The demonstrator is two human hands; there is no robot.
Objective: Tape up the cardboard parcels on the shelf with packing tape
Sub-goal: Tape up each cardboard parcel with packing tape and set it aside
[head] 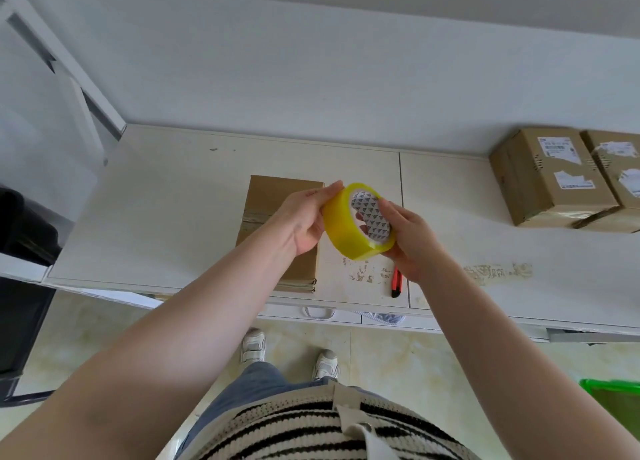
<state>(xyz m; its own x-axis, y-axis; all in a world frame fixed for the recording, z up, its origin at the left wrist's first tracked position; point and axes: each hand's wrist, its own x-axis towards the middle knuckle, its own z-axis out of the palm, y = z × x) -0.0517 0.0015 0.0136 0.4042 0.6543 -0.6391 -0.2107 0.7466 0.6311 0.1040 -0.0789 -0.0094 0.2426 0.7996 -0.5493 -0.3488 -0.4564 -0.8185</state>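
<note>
Yellow packing tape roll is up in the air between both hands, hovering just over the shelf and not touching it. The flat cardboard parcel lies right under the left hand, so from the roll it's at about 9 o'clock and a bit lower. Its long axis runs 12 to 6, away from the person, and there's already a band of clear tape crossing it partway up.

Left hand's fingers are curled around the roll's outer rim from the 9 o'clock side, thumb tip poking up at the top edge. Right hand grips the opposite rim from 4 o'clock, with a fingertip resting on the patterned cardboard core. So both are clenched on the roll, nothing loose. My guess is they're hunting for the tape's free end, since no strip is pulled out that I can see.

Left hand is clearly the nearer one to the parcel. Red utility knife sits on the shelf at 6 o'clock from the right hand, partly tucked under the wrist. Two more boxes with labels sit well apart at 2 o'clock, against the wall.
</note>
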